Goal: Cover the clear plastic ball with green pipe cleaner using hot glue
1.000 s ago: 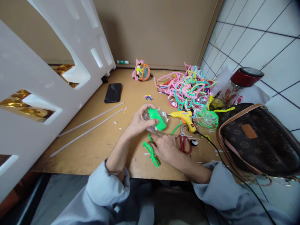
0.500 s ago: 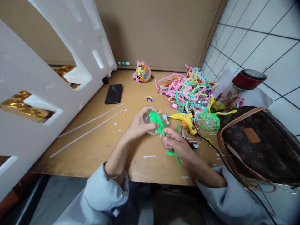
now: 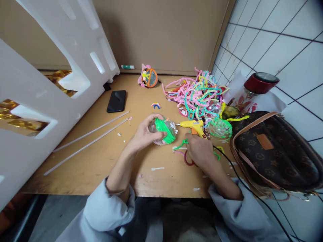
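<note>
My left hand [image 3: 148, 132] grips a clear plastic ball [image 3: 170, 126] from its left side, the thumb pressing on a bright green patch [image 3: 163, 129] that wraps the ball. To the right, my right hand [image 3: 199, 148] is closed low over the table, just below the yellow hot glue gun [image 3: 193, 124]. A piece of green pipe cleaner [image 3: 182, 144] sticks out at its fingertips. Beneath that hand a dark red loop [image 3: 187, 159] shows; the hand hides what it belongs to. The glue gun's nozzle points at the ball.
Behind lies a heap of coloured pipe cleaners [image 3: 199, 94], beside a green-wrapped ball [image 3: 219, 129]. A brown handbag [image 3: 272, 151] and a red-lidded bottle [image 3: 261, 82] stand right. Leftward are a phone [image 3: 116, 101], two white sticks [image 3: 93, 143] and a white panel [image 3: 83, 43]. A decorated ball [image 3: 150, 77] sits at the back.
My right hand has left the ball and moved right and down toward the glue gun's handle. The green piece has come away from the ball with it. My left hand still holds the ball.
</note>
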The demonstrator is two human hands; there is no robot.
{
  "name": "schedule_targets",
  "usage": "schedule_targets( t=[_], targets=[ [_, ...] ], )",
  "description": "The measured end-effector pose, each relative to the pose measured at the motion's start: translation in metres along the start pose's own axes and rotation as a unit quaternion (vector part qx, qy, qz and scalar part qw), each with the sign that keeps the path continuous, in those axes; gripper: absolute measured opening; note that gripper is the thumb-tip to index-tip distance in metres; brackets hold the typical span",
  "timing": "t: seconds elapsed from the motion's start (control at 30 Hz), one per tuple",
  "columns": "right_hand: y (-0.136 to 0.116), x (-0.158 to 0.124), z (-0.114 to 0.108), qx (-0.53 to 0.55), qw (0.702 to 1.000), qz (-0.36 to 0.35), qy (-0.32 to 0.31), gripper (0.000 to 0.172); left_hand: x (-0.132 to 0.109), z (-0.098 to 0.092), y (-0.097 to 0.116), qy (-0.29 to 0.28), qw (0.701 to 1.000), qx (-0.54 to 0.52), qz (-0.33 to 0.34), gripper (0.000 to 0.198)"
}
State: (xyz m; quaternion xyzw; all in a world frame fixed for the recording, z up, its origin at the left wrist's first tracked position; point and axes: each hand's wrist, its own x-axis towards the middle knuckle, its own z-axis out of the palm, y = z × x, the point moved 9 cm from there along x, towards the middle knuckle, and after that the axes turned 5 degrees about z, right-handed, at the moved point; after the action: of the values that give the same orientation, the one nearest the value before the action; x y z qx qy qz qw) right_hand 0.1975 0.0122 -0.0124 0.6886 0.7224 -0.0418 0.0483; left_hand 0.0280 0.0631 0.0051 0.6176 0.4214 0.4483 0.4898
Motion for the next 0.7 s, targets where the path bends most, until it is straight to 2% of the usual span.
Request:
schedule_targets(
  t=[0.1, 0.3, 0.43, 0.5, 0.57, 0.63, 0.67, 0.7],
  targets=[
    [-0.002, 0.001, 0.006, -0.037, 0.999, -0.014, -0.02, 0.024, 0.0, 0.001, 0.0, -0.003, 1.0, 0.001, 0.001, 0.046],
    [-0.013, -0.001, 0.009, -0.042, 0.997, -0.056, -0.029, 0.02, 0.002, -0.003, 0.0, 0.004, 1.0, 0.003, 0.015, 0.046],
    [-0.012, -0.014, -0.003, -0.03, 0.999, -0.04, 0.022, 0.015, 0.002, -0.002, 0.0, 0.005, 1.0, 0.004, 0.008, 0.046],
    [0.002, -0.024, -0.02, -0.019, 0.996, 0.013, 0.09, 0.013, 0.002, -0.002, 0.001, 0.007, 1.0, 0.003, 0.007, 0.046],
    [0.031, -0.038, -0.045, 0.0, 0.973, 0.113, 0.2, 0.01, 0.001, -0.002, 0.0, 0.008, 1.0, 0.001, 0.002, 0.047],
    [0.068, -0.058, -0.068, 0.024, 0.919, 0.242, 0.311, 0.014, 0.001, -0.001, -0.001, 0.006, 1.0, 0.001, 0.0, 0.048],
    [0.086, -0.065, -0.072, 0.038, 0.892, 0.3, 0.336, 0.017, 0.001, -0.001, -0.002, 0.005, 1.0, 0.001, 0.001, 0.048],
    [0.098, -0.068, -0.072, 0.053, 0.878, 0.335, 0.337, 0.022, 0.002, -0.001, -0.002, 0.003, 1.0, 0.003, 0.002, 0.048]
  ],
)
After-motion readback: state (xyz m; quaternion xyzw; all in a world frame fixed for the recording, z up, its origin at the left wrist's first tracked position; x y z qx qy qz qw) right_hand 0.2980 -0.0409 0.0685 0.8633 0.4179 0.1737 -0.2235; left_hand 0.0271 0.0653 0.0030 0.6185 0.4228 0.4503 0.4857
